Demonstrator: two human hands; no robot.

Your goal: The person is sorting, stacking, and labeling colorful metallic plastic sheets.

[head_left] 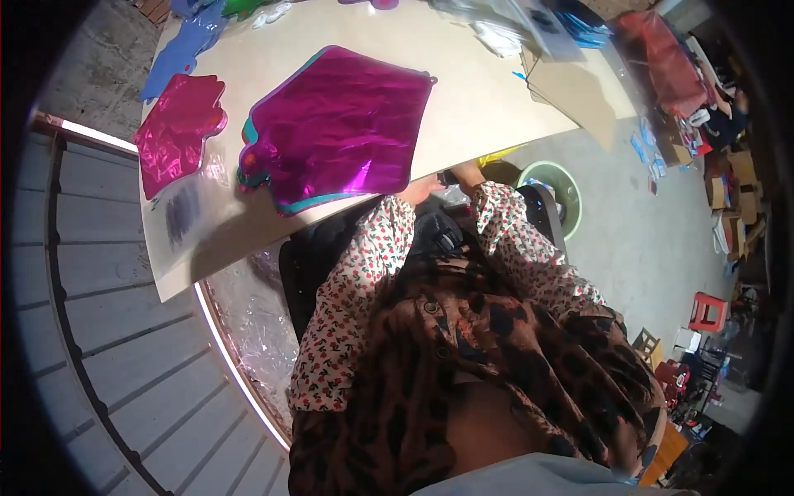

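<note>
Both of my hands are close together at the table's near edge, low against my lap. My left hand (420, 190) lies by the lower right corner of a flat magenta foil balloon (343, 124); its fingers are small and partly hidden. My right hand (469, 174) is just beside it, its fingers mostly hidden at the table edge. A small dark object (447, 178) shows between the hands; I cannot make out what it is or whether either hand holds it. Clear plastic (454, 196) lies just below. Teal foil edges show under the magenta balloon.
A pink foil balloon (180, 132) and blue foil pieces (186, 54) lie on the table (463, 91) at left. Cardboard (571, 95) and plastic packets (529, 29) are at far right. A pale green bin (571, 202) stands right of me; a red stool (709, 312) is farther off.
</note>
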